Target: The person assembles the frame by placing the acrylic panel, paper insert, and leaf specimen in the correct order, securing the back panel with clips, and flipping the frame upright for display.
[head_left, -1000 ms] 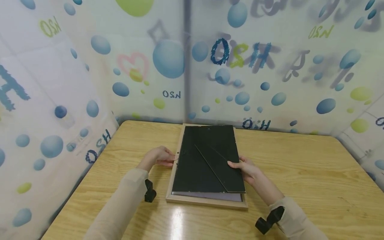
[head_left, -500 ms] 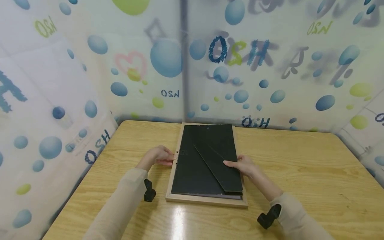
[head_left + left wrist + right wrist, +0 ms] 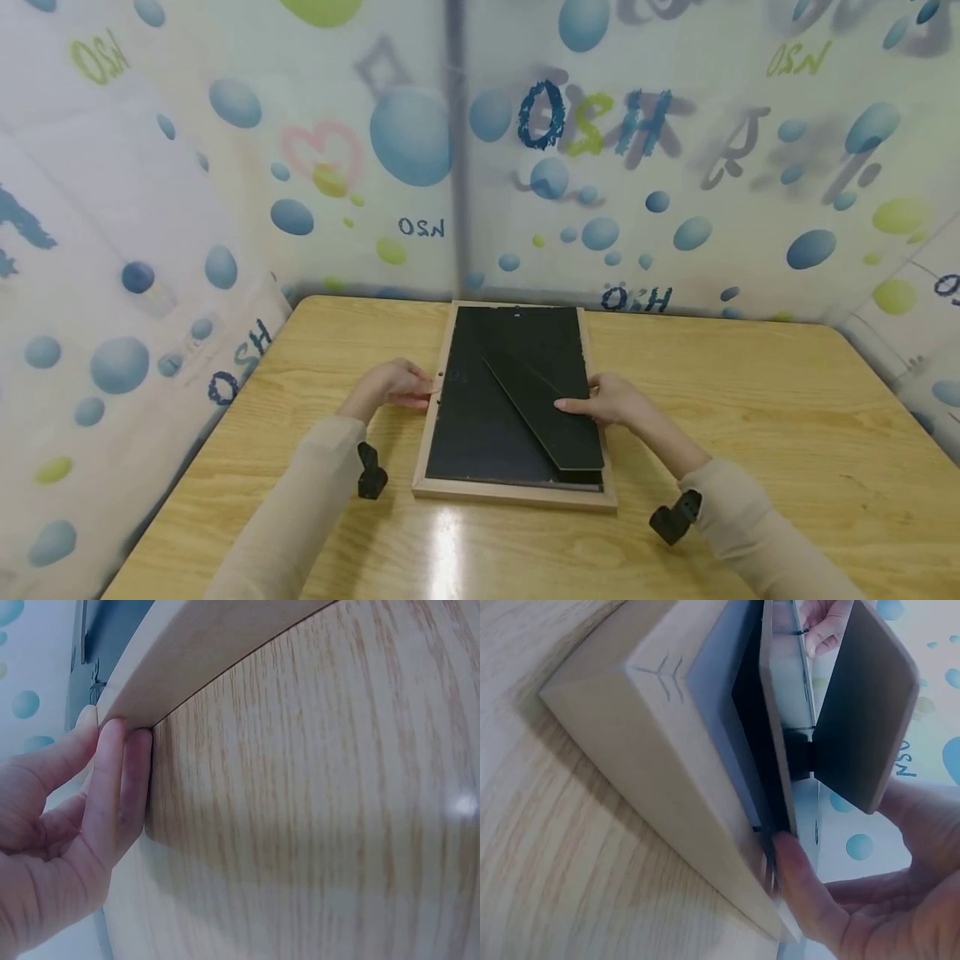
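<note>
A light wooden picture frame (image 3: 517, 495) lies face down on the table, its black backboard (image 3: 480, 433) within the rim. A flap-like stand (image 3: 558, 429) juts up from the board, clearest in the right wrist view. My left hand (image 3: 401, 385) holds the frame's left side; the left wrist view has the thumb at the top edge and fingers against the outer wall (image 3: 180, 667). With my right hand (image 3: 615, 402) I grip the backboard's right edge, thumb over the stand. In the right wrist view, the board's near edge (image 3: 771, 712) sits raised above the frame's recess.
The wood-grain table (image 3: 750, 433) extends on both sides of the frame. Behind it hangs a patterned curtain (image 3: 675, 167) with blue and green dots, and another side closes in at the left. Small metal tabs (image 3: 799, 632) stick out along the frame's inner edge.
The backboard's near end has come down and toward me into the frame, covering most of the pale strip there. The stand has lifted from the board. My left hand stays at the frame.
</note>
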The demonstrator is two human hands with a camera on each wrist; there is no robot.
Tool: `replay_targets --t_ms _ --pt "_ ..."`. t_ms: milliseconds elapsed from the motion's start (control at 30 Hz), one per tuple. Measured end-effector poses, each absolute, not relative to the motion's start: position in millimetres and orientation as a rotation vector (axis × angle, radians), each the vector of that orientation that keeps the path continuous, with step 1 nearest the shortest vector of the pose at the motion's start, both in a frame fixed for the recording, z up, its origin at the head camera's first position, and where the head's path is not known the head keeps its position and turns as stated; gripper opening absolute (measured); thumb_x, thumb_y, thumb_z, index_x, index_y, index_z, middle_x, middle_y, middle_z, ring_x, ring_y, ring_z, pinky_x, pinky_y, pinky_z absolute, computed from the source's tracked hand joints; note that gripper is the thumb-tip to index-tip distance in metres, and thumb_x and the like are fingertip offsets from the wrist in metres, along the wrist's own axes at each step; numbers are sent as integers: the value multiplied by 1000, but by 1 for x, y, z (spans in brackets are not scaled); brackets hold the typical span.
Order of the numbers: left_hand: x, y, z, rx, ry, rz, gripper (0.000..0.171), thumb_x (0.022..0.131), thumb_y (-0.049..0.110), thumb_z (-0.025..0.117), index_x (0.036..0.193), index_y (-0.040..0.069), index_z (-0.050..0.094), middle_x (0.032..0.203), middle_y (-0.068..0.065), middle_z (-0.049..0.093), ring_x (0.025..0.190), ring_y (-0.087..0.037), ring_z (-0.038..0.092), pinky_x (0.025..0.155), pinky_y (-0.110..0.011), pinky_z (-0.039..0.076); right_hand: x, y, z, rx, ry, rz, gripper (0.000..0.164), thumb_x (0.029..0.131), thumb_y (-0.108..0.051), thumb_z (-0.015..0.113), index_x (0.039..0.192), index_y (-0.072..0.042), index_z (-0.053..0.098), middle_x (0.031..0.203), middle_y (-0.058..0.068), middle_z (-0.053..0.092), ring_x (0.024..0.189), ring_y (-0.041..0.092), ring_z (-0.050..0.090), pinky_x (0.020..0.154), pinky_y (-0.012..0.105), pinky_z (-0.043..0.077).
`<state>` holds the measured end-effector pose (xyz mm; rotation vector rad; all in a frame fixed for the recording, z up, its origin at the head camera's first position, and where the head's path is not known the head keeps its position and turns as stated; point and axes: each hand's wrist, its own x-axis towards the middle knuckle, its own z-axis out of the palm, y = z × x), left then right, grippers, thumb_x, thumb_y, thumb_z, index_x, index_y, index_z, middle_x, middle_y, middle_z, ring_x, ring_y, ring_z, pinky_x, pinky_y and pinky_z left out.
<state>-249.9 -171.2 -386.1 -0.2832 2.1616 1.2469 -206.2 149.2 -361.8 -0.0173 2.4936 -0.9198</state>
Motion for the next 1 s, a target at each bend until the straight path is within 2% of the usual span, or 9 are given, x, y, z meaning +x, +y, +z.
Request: replay_targets --t_ms 100,333,367,433,500,600,667,800,1000 --pt "-250 -171 -387 -287 2171 1247 34 89 12 59 117 -7 51 93 -7 54 71 -9 58 70 -21 56 -206 148 -361 -32 2504 -901 75 80 -41 67 123 15 43 105 26 58 84 25 64 68 34 57" --pt "-252 -173 -387 -272 2152 1255 34 85 15 64 112 -5 55 94 -8 55 74 -11 59 75 -23 56 -204 145 -359 -37 2552 -828 52 81 -42 66 97 6 56 73 8 54 63 16 56 56 28 51" --pt "-252 -173 -387 -270 2154 1251 34 85 15 64 112 -5 54 94 -9 56 75 -11 59 76 -23 56 -204 144 -359 -35 2553 -823 53 81 -43 66 99 6 56 73 9 54 63 16 56 56 28 51" --pt "-252 -173 -387 -271 2155 1252 35 86 14 64 112 -5 54 95 -9 55 76 -11 59 76 -23 56 -204 144 -360 -74 2541 -815 56 82 -42 65 110 6 55 83 13 58 69 18 58 59 29 52" --pt "-251 -171 -388 -299 2178 1240 34 88 12 60 116 -6 52 94 -8 55 74 -11 58 75 -23 56 -204 144 -360 -140 2513 -807 66 83 -44 63 123 6 49 101 21 60 84 25 61 70 34 54" --pt "-251 -168 -389 -296 2168 1244 33 89 12 58 116 -6 52 90 -5 55 69 -8 58 69 -20 56 -202 145 -361 -233 2465 -822 76 84 -46 61 134 6 38 123 27 51 106 34 55 84 41 51" --pt "-251 -166 -388 -281 2156 1259 33 89 13 59 116 -6 53 87 -4 55 67 -7 58 66 -19 56 -202 149 -360 -249 2480 -829 76 83 -45 61 133 8 38 123 28 50 108 35 52 87 43 50" --pt "-252 -164 -386 -278 2156 1270 32 89 12 59 116 -6 52 88 -5 54 67 -8 57 66 -18 56 -202 157 -361 -249 2561 -841 71 85 -42 61 131 7 39 121 30 47 104 36 51 82 44 49" --pt "-251 -173 -387 -301 2152 1270 33 90 10 57 117 -7 51 90 -6 53 70 -9 57 68 -19 56 -202 163 -372 -240 2640 -836 68 92 -37 53 133 12 30 128 40 34 115 49 41 90 52 46"
